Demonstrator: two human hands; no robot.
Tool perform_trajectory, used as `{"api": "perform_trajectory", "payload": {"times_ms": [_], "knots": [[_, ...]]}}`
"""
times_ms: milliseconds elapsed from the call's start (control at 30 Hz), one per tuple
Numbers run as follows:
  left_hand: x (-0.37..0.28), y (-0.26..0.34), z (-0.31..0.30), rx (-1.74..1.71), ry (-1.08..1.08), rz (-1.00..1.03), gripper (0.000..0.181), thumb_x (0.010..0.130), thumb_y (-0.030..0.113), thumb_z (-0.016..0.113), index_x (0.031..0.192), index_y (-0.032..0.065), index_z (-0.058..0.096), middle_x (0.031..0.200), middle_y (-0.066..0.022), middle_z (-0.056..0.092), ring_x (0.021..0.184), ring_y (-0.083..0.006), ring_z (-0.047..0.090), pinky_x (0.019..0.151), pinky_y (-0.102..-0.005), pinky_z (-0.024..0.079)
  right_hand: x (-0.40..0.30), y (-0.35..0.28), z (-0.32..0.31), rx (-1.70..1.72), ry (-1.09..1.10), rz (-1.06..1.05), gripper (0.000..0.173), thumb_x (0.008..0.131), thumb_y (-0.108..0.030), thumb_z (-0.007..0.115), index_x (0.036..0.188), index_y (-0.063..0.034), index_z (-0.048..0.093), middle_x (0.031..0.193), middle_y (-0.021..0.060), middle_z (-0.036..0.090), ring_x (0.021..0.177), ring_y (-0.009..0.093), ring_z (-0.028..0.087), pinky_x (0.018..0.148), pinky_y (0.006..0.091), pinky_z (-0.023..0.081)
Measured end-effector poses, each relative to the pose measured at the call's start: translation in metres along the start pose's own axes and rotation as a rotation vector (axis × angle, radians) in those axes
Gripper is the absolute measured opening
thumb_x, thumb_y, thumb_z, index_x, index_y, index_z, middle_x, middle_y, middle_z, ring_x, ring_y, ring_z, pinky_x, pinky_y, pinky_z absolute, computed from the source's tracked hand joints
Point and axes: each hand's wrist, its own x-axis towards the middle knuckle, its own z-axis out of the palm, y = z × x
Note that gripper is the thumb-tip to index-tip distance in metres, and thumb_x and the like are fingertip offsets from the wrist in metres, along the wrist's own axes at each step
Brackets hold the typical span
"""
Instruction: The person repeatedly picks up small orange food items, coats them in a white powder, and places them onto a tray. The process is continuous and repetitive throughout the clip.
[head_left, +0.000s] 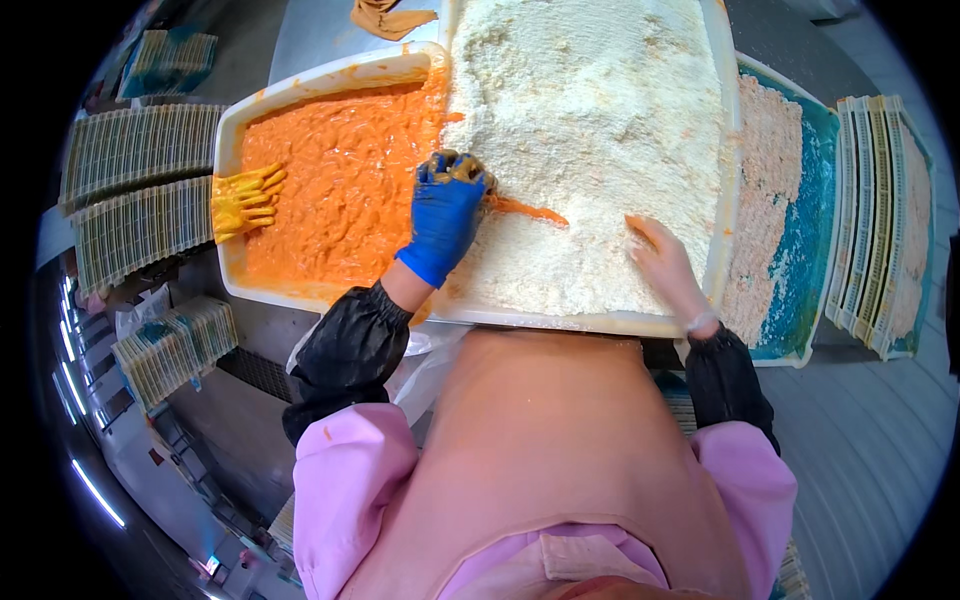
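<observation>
My left hand (448, 206), in a blue glove with its fingers coated in residue, is curled over the left part of a white tray (555, 321) of pale crumbs (592, 127). From its fingers a wet orange strip (534, 211) trails onto the crumbs. My right hand (664, 262), in a thin translucent glove, rests at the crumb surface farther right. Its fingers are apart and nothing shows in them. Left of the crumbs stands a white tub (225, 176) holding a thick wet orange mixture (330, 187).
A yellow rubber glove (246, 201) lies over the tub's left rim. On the right, a blue tray (806, 217) holds pinkish crumb-coated material, beside stacked slatted trays (862, 225). More slatted racks (142, 150) stand at left. A brown cloth (394, 19) lies at the top.
</observation>
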Motion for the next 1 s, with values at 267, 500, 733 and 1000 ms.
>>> {"api": "perform_trajectory", "payload": {"times_ms": [267, 500, 733, 1000], "knots": [[-0.022, -0.022, -0.031, -0.086, 0.132, -0.123, 0.022, 0.063, 0.009, 0.072, 0.083, 0.0156, 0.068, 0.09, -0.0071, 0.06, 0.092, -0.0278, 0.05, 0.08, -0.0389, 0.038, 0.065, -0.122, 0.1, 0.109, 0.097, -0.429, 0.055, 0.068, -0.021, 0.073, 0.115, -0.0043, 0.051, 0.111, 0.015, 0.054, 0.103, 0.032, 0.052, 0.089, 0.0392, 0.043], [-0.057, -0.064, -0.041, 0.0, 0.202, -0.245, 0.019, 0.066, 0.009, 0.072, 0.084, 0.0154, 0.069, 0.085, -0.0087, 0.059, 0.087, -0.0293, 0.051, 0.076, -0.0388, 0.041, 0.06, -0.082, 0.063, -0.278, -0.008, -0.369, 0.051, 0.067, -0.019, 0.072, 0.113, -0.0066, 0.053, 0.108, 0.0138, 0.054, 0.098, 0.031, 0.054, 0.081, 0.0368, 0.046], [-0.065, -0.073, -0.028, 0.0, 0.105, -0.184, 0.01, 0.071, 0.011, 0.068, 0.081, 0.0094, 0.068, 0.082, -0.0116, 0.059, 0.083, -0.0302, 0.052, 0.073, -0.039, 0.041, 0.059, -0.105, 0.11, 0.118, -0.137, -0.194, 0.043, 0.077, -0.028, 0.064, 0.111, -0.0042, 0.054, 0.093, 0.0093, 0.055, 0.085, 0.025, 0.054, 0.069, 0.0345, 0.046], [-0.134, -0.134, 0.011, 0.177, -0.505, -0.043, 0.014, 0.065, 0.006, 0.062, 0.079, 0.0075, 0.065, 0.093, -0.0141, 0.058, 0.088, -0.0337, 0.053, 0.072, -0.0413, 0.044, 0.001, -0.072, 0.005, 1.016, -0.458, 0.346, 0.026, 0.088, -0.022, 0.055, 0.111, -0.0108, 0.056, 0.084, 0.001, 0.057, 0.065, 0.006, 0.051, 0.049, 0.0199, 0.041]]}}
